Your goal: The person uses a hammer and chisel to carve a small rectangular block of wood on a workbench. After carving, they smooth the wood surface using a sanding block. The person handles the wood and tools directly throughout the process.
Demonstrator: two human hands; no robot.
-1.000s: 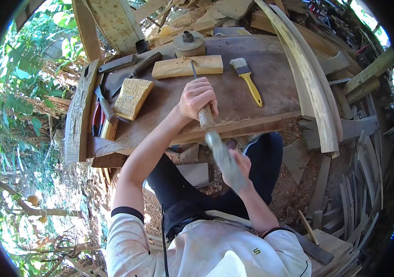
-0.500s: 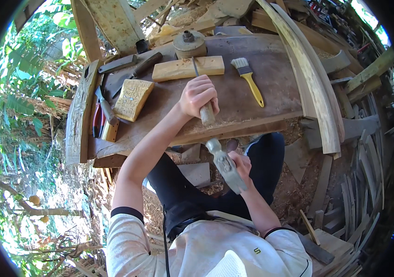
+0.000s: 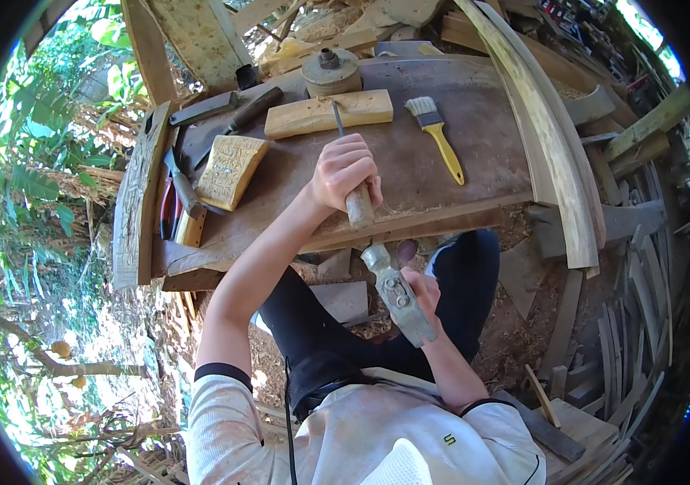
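My left hand (image 3: 346,171) is wrapped round the wooden-handled chisel (image 3: 359,207). Its thin steel blade points away from me and its tip meets a pale wood block (image 3: 327,115) lying on the bench. Lower down, my right hand (image 3: 420,295) grips a metal hammer (image 3: 398,293); the head shows clearly, while most of the handle is hidden. The hammer's face is a short way from the butt of the chisel handle. Behind the block, against its far side, stands a round wooden piece with a metal fitting on top (image 3: 329,74).
On the bench (image 3: 442,194) lie a yellow-handled brush (image 3: 439,139), a carved wood block (image 3: 232,171), red-handled pliers (image 3: 172,208), and a dark-handled tool (image 3: 253,111). A long curved timber (image 3: 551,137) borders the right side. Scrap wood (image 3: 628,323) is piled beyond it.
The hammer's head has shifted very slightly right and downward, nearly the same distance from the chisel. The chisel handle has moved slightly left and nearer me; its tip remains at the block.
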